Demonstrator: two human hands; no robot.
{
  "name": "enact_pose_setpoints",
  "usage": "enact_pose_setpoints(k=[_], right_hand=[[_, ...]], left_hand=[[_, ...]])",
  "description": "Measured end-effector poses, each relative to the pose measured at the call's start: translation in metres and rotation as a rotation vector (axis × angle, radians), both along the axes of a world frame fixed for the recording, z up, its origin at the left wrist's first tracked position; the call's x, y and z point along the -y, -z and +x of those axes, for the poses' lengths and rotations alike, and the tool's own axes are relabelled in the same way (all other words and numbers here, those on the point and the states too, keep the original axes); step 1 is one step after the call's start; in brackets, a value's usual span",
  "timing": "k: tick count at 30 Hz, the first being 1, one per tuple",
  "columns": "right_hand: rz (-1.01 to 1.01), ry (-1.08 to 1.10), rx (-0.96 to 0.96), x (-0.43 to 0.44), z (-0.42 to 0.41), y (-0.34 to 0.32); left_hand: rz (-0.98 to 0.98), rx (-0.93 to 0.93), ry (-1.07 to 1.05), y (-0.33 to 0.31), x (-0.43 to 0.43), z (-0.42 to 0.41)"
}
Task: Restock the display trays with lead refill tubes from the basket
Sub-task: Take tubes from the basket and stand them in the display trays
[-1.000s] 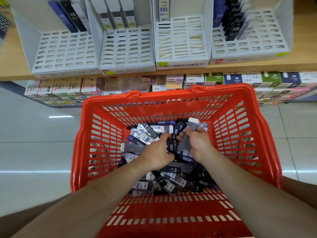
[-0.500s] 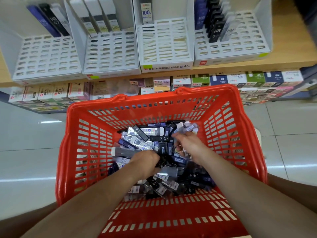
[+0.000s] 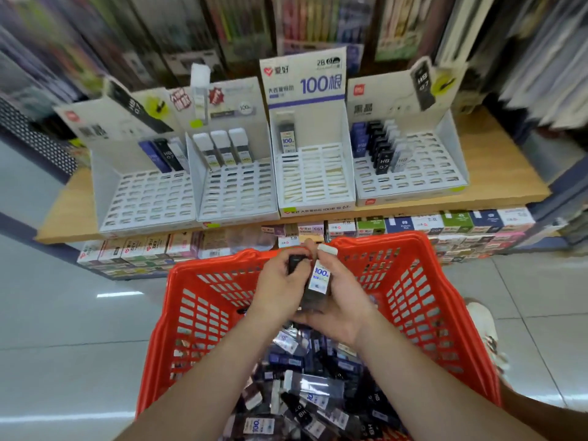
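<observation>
I hold both hands just above the red basket [image 3: 381, 241], left hand [image 3: 276, 284] pinching a dark tube [image 3: 295, 261] and right hand [image 3: 343, 300] curled round a white-capped "100" refill tube [image 3: 319, 278], label facing me, I judge, to match it to the "100" display tray [image 3: 315, 186] ahead.

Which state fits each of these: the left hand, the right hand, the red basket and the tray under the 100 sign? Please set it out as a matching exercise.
1. left hand
2. right hand
3. red basket
4. tray under the 100 sign

A. has one tube standing at its back
B. grips a white-capped tube marked 100
C. holds a heap of loose tubes
D. grips a dark tube

Pairs: 1-D, 2-B, 3-C, 4-A.
</observation>
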State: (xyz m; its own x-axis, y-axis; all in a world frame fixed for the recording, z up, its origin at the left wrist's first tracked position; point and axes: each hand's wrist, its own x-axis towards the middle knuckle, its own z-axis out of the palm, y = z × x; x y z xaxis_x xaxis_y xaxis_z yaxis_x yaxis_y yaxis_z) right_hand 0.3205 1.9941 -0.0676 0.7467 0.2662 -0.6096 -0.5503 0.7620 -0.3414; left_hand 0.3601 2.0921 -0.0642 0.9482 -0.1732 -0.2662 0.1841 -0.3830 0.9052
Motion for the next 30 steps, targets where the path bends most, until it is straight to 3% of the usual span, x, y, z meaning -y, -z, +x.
enact_pose_setpoints(k=[5,9,11,13,18,22,26,30], right_hand=[[0.041,0.002,0.059,-0.007,0.009,-0.035],[-0.07,-0.063,0.174,-0.001,0.014,-0.054],[-0.076,-0.07,0.194,0.001,0.015,-0.06],[-0.122,-0.064,0.203,0.006,0.017,-0.065],[-0.276,-0.129,0.291,0.024,0.02,-0.085],[-0.318,-0.252,0.372,0.036,0.024,-0.092],[-0.394,-0.347,0.427,0.051,0.029,-0.09],[-0.377,-0.207,0.495,0.061,0.041,-0.078]], left_hand=[[0.143,0.264,0.073,-0.048,0.003,0.004],[0.545,0.427,0.216,-0.065,-0.008,0.014],[0.611,0.414,0.246,-0.072,-0.01,0.017],[0.562,0.378,0.256,-0.078,-0.011,0.022],[0.02,0.095,0.153,-0.113,-0.008,0.036],[-0.111,-0.097,0.261,-0.136,-0.003,0.048],[-0.011,0.058,0.258,-0.142,-0.002,0.069],[-0.146,0.094,0.079,-0.146,-0.006,0.093]])
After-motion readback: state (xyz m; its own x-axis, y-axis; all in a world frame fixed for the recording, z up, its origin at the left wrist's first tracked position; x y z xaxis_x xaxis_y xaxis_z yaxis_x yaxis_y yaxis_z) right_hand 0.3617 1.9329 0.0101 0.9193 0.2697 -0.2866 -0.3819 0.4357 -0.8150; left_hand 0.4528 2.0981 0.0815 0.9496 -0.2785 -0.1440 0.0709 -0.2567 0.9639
